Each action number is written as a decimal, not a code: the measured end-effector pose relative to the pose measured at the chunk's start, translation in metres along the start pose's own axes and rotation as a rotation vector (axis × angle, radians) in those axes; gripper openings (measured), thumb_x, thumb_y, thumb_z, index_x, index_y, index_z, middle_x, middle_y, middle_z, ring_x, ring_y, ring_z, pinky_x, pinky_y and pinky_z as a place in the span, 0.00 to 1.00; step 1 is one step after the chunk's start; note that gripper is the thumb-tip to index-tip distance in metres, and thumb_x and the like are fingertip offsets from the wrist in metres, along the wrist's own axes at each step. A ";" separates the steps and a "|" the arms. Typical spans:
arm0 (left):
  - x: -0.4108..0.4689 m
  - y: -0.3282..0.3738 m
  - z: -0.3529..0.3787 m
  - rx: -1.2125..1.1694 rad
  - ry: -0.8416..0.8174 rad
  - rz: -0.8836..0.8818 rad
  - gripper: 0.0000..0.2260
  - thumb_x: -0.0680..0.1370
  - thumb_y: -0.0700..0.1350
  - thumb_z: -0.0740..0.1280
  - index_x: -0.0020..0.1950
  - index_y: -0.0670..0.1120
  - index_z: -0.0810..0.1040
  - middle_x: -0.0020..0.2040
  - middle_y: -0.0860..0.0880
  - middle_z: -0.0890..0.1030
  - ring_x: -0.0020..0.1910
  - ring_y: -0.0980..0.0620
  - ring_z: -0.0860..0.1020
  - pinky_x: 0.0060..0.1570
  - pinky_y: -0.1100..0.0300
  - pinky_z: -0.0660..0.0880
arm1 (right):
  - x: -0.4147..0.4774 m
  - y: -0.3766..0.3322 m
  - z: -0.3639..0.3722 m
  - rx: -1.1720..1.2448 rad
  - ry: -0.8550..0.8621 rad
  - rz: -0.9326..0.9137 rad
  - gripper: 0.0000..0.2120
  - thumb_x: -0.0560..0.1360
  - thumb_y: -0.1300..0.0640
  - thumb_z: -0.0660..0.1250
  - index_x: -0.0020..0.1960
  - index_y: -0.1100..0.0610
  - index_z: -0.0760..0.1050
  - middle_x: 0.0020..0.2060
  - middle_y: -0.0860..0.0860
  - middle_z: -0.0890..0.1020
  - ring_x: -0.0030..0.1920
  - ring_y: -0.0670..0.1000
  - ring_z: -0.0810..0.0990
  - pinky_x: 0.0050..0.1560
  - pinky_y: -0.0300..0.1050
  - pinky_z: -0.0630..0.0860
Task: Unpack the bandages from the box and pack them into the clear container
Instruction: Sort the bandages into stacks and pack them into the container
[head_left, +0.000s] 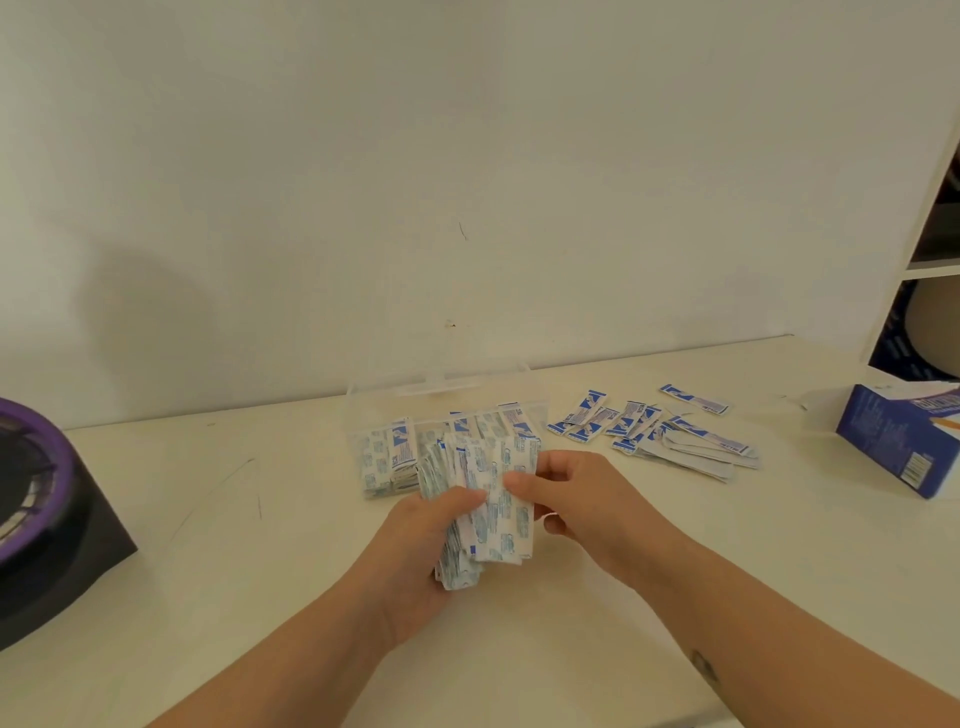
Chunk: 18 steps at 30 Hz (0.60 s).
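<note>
Paper-wrapped bandages sit beside a clear, glossy plastic container, a printed cardboard box and a smooth, matt cream counter.

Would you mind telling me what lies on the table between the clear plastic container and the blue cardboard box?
In the head view, a loose scatter of blue-and-white wrapped bandages lies there on the cream table.

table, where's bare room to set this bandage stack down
Widest bare table lies between the black-and-purple object and the clear container. Also bare: the near right, in front of the loose bandages and blue box. Crowded: right of the container, where those bandages spread, and around the bandage stack held in front of it.
</note>
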<state>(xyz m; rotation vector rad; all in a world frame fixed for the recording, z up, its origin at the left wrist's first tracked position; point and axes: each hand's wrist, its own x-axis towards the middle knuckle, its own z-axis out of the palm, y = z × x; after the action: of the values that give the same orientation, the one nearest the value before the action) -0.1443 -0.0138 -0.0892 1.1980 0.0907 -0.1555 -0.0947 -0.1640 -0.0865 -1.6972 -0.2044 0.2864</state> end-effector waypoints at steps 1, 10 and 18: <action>0.001 0.000 -0.001 0.015 0.010 0.008 0.10 0.77 0.37 0.63 0.56 0.44 0.79 0.49 0.42 0.84 0.44 0.45 0.83 0.35 0.58 0.77 | 0.002 0.001 0.000 0.010 -0.009 0.015 0.09 0.73 0.55 0.70 0.51 0.59 0.80 0.43 0.52 0.85 0.35 0.44 0.77 0.36 0.37 0.69; 0.008 0.007 -0.012 -0.091 0.167 0.029 0.07 0.77 0.38 0.65 0.53 0.39 0.79 0.44 0.41 0.85 0.38 0.49 0.84 0.36 0.59 0.81 | 0.014 0.002 0.007 -0.017 0.105 -0.018 0.09 0.76 0.56 0.66 0.54 0.56 0.79 0.46 0.53 0.85 0.40 0.48 0.78 0.37 0.38 0.70; 0.005 0.013 -0.011 -0.198 0.176 0.067 0.11 0.78 0.35 0.61 0.59 0.39 0.76 0.45 0.42 0.85 0.40 0.49 0.84 0.32 0.58 0.81 | 0.005 -0.005 0.009 -0.435 0.270 -0.192 0.22 0.75 0.46 0.66 0.67 0.49 0.69 0.56 0.43 0.76 0.46 0.42 0.73 0.47 0.36 0.69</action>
<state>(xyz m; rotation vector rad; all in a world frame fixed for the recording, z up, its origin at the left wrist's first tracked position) -0.1366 0.0005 -0.0823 1.0140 0.2148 0.0185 -0.0921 -0.1531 -0.0834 -2.1059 -0.2381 -0.1436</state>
